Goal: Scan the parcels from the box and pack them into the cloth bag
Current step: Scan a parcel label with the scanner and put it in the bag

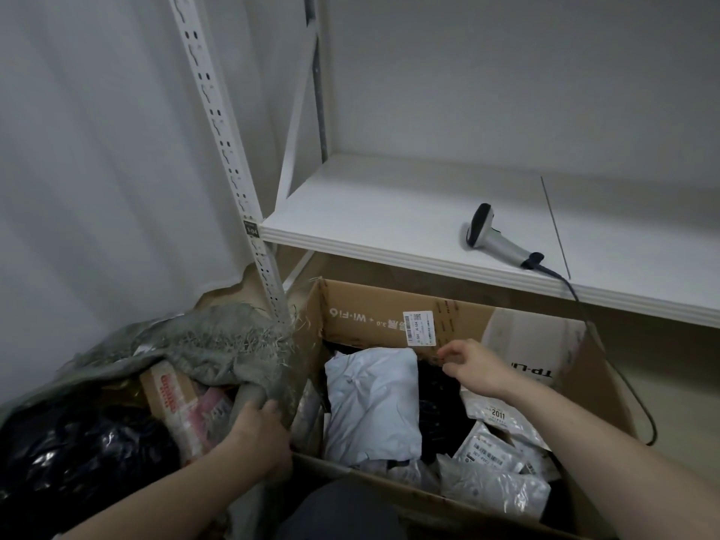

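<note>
Leftmost, beside the cardboard box [389, 309], slumps the grey cloth bag [218, 344], its frayed rim folded over parcels already inside: a black glossy parcel [78, 454] and a small carton with red print [171, 391]. At the bag's edge nearest the box, the left hand [259, 434] grips a fold of the cloth, fingers curled round it. Inside the box lies a white plastic parcel [374, 403], with dark parcels beside it and labelled white pouches [495, 442] toward the box's right corner. Over them, near the box's far wall, hovers the right hand [473, 368], fingers loosely bent, holding nothing. Above the box, on the white shelf [370, 212], lies the barcode scanner [495, 237], its cable [623, 376] trailing down past the box's right side.
</note>
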